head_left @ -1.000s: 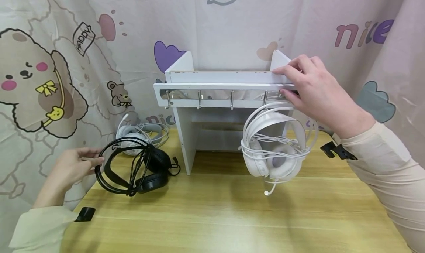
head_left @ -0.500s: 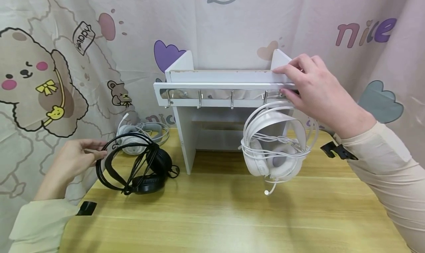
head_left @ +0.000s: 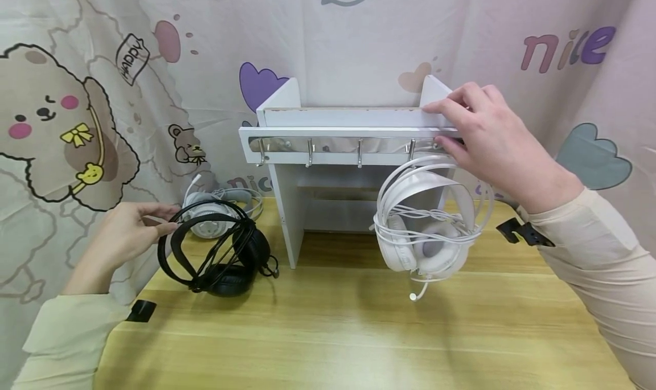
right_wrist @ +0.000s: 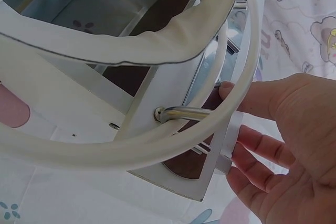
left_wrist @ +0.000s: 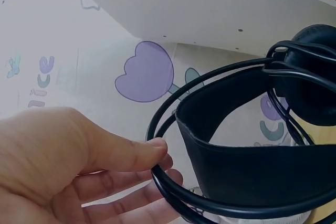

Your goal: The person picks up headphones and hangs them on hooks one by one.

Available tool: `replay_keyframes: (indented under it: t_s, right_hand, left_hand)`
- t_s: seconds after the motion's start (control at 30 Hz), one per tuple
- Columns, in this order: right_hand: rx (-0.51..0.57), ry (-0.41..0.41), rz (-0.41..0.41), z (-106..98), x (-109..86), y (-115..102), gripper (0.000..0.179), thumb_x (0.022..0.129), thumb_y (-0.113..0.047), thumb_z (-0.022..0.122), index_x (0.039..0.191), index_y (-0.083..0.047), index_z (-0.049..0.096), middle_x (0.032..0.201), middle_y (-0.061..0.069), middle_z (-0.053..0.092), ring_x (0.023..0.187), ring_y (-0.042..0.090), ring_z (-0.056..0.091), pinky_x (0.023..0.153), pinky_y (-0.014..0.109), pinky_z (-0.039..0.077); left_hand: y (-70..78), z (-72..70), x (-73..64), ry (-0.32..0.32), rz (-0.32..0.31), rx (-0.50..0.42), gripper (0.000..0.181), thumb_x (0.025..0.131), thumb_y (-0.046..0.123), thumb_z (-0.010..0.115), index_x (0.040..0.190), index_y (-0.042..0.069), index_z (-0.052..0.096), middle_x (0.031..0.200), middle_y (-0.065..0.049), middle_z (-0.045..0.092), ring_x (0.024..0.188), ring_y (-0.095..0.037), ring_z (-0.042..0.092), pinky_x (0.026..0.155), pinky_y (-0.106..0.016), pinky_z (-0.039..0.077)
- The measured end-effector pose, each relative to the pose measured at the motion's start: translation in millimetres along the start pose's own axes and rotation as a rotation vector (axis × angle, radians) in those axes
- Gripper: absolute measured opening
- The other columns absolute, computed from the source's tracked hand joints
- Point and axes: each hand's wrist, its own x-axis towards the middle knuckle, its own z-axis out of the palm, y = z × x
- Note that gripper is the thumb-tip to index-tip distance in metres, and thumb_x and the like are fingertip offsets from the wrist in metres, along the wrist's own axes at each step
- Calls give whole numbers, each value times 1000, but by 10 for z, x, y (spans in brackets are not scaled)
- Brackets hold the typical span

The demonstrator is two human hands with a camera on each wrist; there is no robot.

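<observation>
In the head view my left hand (head_left: pixel 125 233) pinches the outer headband frame of black headphones (head_left: pixel 230 282) between thumb and fingertips; their cable is bundled around them. The left wrist view shows the thumb pressing the thin black band (left_wrist: pixel 157 121) beside the wide inner strap (left_wrist: pixel 252 174). My right hand (head_left: pixel 497 134) holds the right end of a white hook rail (head_left: pixel 328 132), thumb in front and fingers over the top. From that end hang white headphones (head_left: pixel 400 259), cable wound round them. Their frame (right_wrist: pixel 231 114) loops over a metal hook (right_wrist: pixel 184 114) in the right wrist view.
Another pair of white headphones (head_left: pixel 207 229) with grey cushions lies at the back left, partly behind the black pair. The rail fronts a white shelf (head_left: pixel 287 219) on a wooden table (head_left: pixel 328 333). Several bare metal hooks (head_left: pixel 360 152) line it. A printed curtain (head_left: pixel 359 48) encloses the back and sides.
My left hand has raised the black headphones slightly and carried them a little right, and they have tilted. My right hand and the hanging white headphones have stayed put.
</observation>
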Motion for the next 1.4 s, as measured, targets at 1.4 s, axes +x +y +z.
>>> replay_keyframes:
  t_s: [1.4]
  right_hand:
    - [-4, 7, -2, 4, -2, 12, 40, 96, 0, 77, 135, -4, 70, 123, 25, 62, 104, 46, 51, 87, 60, 47]
  left_hand:
    - [921, -237, 96, -42, 312, 108, 31, 95, 10, 80, 125, 14, 81, 96, -12, 83, 86, -32, 81, 59, -27, 44]
